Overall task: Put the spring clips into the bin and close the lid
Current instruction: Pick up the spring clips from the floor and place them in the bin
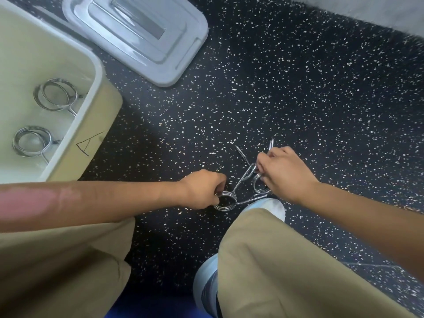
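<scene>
Hands, left hand (204, 188) and right hand (283, 171), each clenched on a spring clip (226, 200), lid (137, 33) beside open bin (96, 72)

My curled fingers (219, 187) hide part of the steel wire spring clip's coil (226, 200), the cream plastic bin (68, 125) runs off the left edge, and the grey plastic lid (183, 65) off the top.
</scene>
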{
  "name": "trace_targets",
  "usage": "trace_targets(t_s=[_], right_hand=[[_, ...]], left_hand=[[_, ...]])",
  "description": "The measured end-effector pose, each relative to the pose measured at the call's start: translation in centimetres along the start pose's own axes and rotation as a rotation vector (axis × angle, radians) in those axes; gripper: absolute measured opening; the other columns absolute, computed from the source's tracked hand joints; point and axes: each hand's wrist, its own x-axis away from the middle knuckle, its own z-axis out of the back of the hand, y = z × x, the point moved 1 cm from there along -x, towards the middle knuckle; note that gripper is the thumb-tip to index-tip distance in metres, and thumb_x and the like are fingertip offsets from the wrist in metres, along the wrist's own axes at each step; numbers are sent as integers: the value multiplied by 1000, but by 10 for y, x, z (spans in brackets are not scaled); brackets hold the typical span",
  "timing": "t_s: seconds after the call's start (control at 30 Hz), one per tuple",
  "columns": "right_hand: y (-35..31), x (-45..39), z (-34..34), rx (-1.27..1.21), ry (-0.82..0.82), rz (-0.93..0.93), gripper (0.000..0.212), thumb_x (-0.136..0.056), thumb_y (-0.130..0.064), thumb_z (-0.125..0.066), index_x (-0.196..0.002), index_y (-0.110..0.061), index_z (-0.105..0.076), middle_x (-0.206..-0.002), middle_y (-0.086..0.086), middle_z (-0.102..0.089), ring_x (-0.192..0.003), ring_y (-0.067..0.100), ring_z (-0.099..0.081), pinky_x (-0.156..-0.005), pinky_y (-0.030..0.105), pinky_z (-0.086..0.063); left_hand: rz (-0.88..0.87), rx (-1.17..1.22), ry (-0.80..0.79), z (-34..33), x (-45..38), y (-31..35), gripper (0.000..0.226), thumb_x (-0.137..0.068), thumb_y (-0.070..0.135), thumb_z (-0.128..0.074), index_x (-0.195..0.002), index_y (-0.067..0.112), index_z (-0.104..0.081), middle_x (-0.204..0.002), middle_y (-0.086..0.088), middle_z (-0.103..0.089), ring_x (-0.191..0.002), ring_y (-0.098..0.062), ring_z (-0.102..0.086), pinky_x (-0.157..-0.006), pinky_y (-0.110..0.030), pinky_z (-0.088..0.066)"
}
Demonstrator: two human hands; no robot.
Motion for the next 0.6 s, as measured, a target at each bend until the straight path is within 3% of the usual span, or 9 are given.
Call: trace_targets(t_s=[0.2,0.3,0.43,0.6], right_hand=[[0,-9,2,-22,-94,-41,24,-89,-12,-53,-98,-29,-39,-87,-4,-57,-97,23,-48,-102,35,-34],[-4,-13,5,53,-126,-22,27,-86,-6,-53,-107,-23,-49,-83,-5,-63,-98,20,-48,-103,34,-29],[-4,-19,19,101,-129,-11,21,-87,-12,-58,-107,-20,-56,-84,-1,-63,-98,20,-47,-105,36,-21],[0,-35,49,55,-78,-29,19,-89,-19,-58,-108,-19,-60,-85,-6,-68,-94,17,-54,-105,35,-17]], left_hand=[[-131,-228,-71,3,13,-3,23,-72,16,-73,-80,18,-51,-67,7,-51,-66,-24,-55,-61,-41,-54],[-173,-298,-78,10,23,-8,24,-69,20,-71,-76,20,-48,-69,5,-54,-69,-26,-58,-62,-44,-57],[-214,-346,-40,32,41,-13,16,-72,17,-68,-79,17,-53,-77,0,-63,-65,-22,-56,-60,-42,-55],[-240,-376,62,61,72,-28,21,-73,18,-65,-73,21,-45,-69,2,-58,-59,-21,-55,-56,-43,-52]])
